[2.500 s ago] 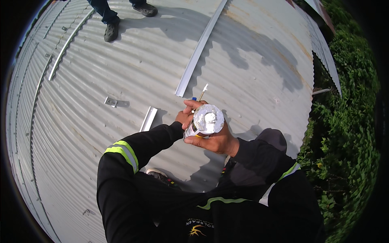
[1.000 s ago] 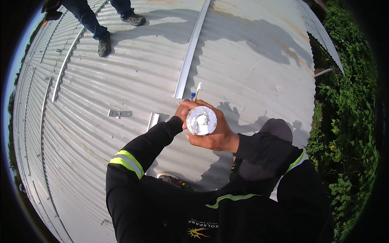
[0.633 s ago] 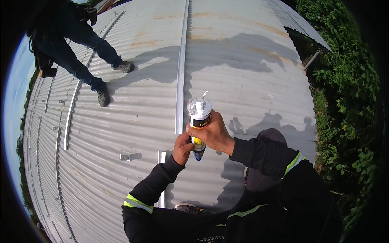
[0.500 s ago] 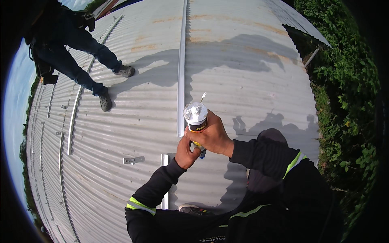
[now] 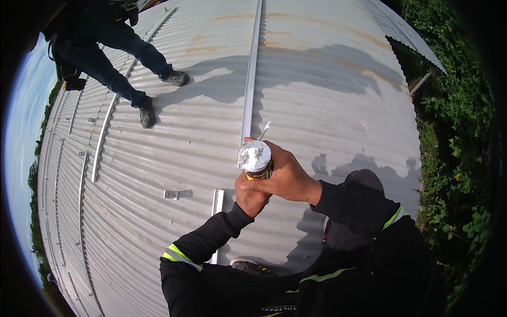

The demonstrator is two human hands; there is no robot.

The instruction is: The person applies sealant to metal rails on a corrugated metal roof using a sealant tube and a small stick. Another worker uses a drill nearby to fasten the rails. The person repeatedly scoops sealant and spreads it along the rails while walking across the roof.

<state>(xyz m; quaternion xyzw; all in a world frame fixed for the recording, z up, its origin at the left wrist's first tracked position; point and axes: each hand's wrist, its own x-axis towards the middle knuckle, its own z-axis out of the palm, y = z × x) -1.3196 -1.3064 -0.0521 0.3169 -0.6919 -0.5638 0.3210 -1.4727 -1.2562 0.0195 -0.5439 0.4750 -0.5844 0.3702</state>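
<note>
Both hands are wrapped round a small dark cylindrical container [image 5: 257, 173] with yellow on its label. Its top [image 5: 254, 155] is coated in thick whitish-silver paste. My right hand [image 5: 289, 177] closes on its right side, with the thumb across the front. Lower down, my left hand [image 5: 250, 194] grips it, overlapped by the right. A thin stick [image 5: 265, 129] with a white-smeared tip pokes up just behind the container; what holds its lower end is hidden. Beyond the hands, a long metal rail [image 5: 250, 84] runs away over the roof.
Corrugated metal roofing [image 5: 148, 211] spreads all round, with rust streaks farther off. A shorter rail [image 5: 218, 203] and a small metal bracket [image 5: 177, 194] lie near my left arm. Another person [image 5: 113, 58] stands at the far left. Greenery [image 5: 454, 132] borders the roof's right edge.
My left hand has shifted up round the container, with its fingers now showing behind it, and my right thumb lies lower across the front. The view has shifted slightly.
</note>
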